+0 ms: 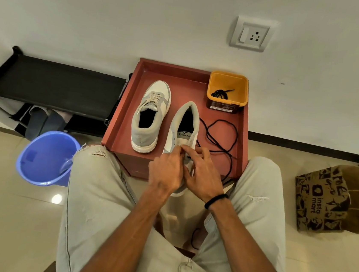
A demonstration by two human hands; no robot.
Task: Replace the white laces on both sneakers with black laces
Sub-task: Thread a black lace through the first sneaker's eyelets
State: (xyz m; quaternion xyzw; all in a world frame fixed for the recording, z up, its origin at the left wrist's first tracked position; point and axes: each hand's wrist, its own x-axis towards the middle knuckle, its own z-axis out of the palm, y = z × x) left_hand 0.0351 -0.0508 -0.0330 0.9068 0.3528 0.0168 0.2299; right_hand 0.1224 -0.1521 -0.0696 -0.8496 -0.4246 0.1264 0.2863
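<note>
1. Fingers (184,151) of both hands pinch the black lace (218,138) at the near shoe (184,127) on the tray (127,116).
2. Lace: light, limp; best gripped near its stiff tip.

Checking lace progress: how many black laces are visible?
2: one black lace coiled in the orange tub, one loose black lace trailing across the red tray to the worked sneaker. Others may be hidden.

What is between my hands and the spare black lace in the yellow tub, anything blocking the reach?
Nothing visible blocks it. The spare black lace lies in the open yellow tub at the tray's far right corner. Between it and the left hand and right hand lie only the sneaker being laced and the loose black lace.
</note>
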